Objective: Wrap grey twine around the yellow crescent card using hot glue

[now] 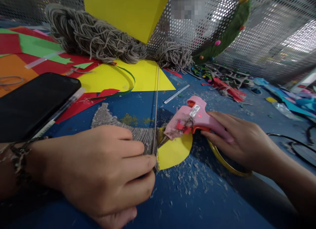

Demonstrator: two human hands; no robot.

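My left hand point(106, 166) presses its closed fingers on a yellow paper shape point(174, 151) that is partly wrapped in grey yarn point(116, 122). A single strand of the yarn point(156, 100) runs up from under my fingertips to the skeins behind. My right hand point(237, 140) grips a pink glue gun point(195, 118), its nozzle pointing left at the wrapped edge of the shape, touching or nearly touching it. A small red light shows on the gun's body.
Grey yarn skeins point(93, 38) lie at the back, with yellow paper point(128, 12) and coloured sheets point(29, 48) around. A black phone point(32, 104) and a pen point(59, 112) lie left. A glue stick point(176, 94), paper scraps point(227, 87), a perforated metal screen point(271, 31) and a black cable point(293, 146) lie right.
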